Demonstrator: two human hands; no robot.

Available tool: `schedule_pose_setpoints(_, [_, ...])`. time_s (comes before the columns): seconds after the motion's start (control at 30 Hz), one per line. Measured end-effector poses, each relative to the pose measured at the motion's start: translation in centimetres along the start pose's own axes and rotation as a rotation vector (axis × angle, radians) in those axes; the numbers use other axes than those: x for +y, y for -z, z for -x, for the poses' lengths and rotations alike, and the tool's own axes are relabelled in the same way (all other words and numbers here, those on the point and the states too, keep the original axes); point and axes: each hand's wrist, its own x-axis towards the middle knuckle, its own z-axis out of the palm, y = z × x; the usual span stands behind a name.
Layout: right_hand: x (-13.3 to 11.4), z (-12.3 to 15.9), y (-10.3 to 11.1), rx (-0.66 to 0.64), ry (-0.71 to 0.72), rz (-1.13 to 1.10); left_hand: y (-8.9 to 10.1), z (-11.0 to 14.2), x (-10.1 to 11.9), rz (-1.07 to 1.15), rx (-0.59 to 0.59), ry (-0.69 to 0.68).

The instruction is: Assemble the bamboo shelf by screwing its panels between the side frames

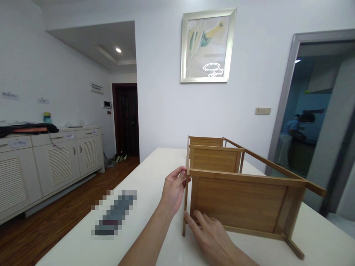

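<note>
A brown wooden shelf rack (238,203) lies on its side on a white table, its panels standing upright one behind another. My left hand (173,190) is closed at the rack's left rail, thumb and forefinger pinched near the joint with the nearest panel. A fingertip shows past the rail; anything small inside the pinch is hidden. Lower down, my right hand (215,236) lies by the same rail and the front panel. Its fingers are apart, one tip touching the rail, and I see nothing held in it.
The white table (149,177) carries a pixelated dark object (116,214) to the left. White cabinets (63,151) line the left wall. Beyond the doorway at right, a person (291,129) stands in another room. A framed picture (208,44) hangs ahead.
</note>
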Motion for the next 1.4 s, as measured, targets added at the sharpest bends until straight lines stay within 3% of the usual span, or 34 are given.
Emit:
schedule_pose_setpoints(0.63, [0.5, 0.1, 0.1, 0.030, -0.092, 0.046, 0.3, 0.3, 0.0, -0.037, 0.016, -0.011])
schedule_pose_setpoints(0.77, [1.3, 0.4, 0.1, 0.062, -0.114, -0.028, 2.8, 0.9, -0.1, -0.244, -0.102, 0.073])
schedule_pose_setpoints(0.97, [2.2, 0.2, 0.5, 0.011, -0.226, -0.089, 7.2, 2.7, -2.0, -0.848, -0.332, 0.240])
schedule_pose_setpoints(1.17, [2.4, -0.1, 0.9, -0.074, -0.248, -0.110, 7.2, 3.3, -3.9, -1.037, -0.378, 0.328])
schedule_pose_setpoints(1.4, [3.4, -0.3, 0.5, -0.126, -0.288, -0.131, 7.5, 1.8, -4.8, -1.059, -0.343, 0.285])
